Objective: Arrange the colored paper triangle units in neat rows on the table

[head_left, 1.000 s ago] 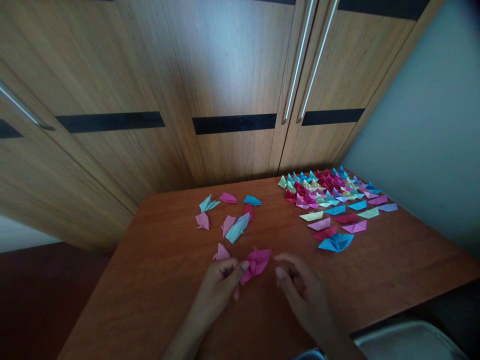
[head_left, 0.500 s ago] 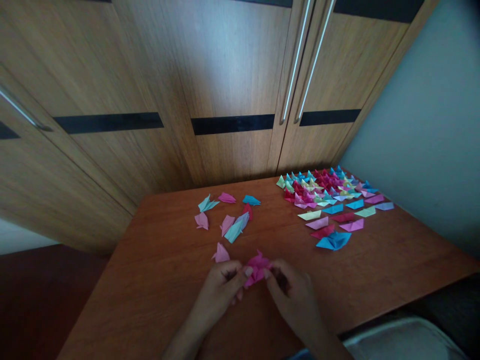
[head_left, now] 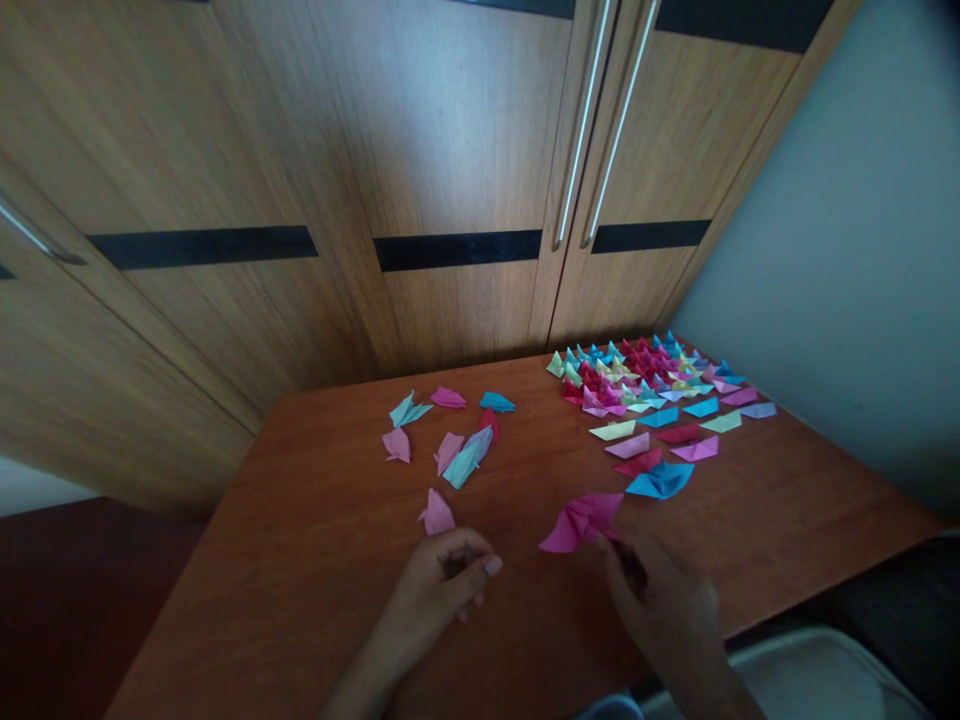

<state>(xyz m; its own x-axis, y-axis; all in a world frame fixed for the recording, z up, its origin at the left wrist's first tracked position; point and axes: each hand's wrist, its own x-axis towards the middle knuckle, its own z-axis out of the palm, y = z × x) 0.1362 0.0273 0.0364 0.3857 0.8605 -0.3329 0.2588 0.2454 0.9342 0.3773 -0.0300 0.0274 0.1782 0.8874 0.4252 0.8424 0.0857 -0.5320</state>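
Observation:
My right hand (head_left: 660, 600) pinches a folded magenta paper piece (head_left: 579, 521) and holds it just above the wooden table (head_left: 315, 560), a little short of a blue folded piece (head_left: 660, 482). My left hand (head_left: 442, 590) rests on the table with its fingers curled in and nothing visible in them. A pale pink folded piece (head_left: 436, 514) lies just beyond the left hand's fingertips.
Several loose folded pieces in pink, teal and blue (head_left: 457, 455) lie at the table's middle back. Rows of several coloured folded pieces (head_left: 652, 390) fill the back right corner. Wooden wardrobe doors (head_left: 450, 180) with metal handles stand behind, and a grey wall (head_left: 847, 280) is on the right.
The magenta piece has passed from between both hands into my right hand, which has carried it to the right. My left hand has let go and stayed in place.

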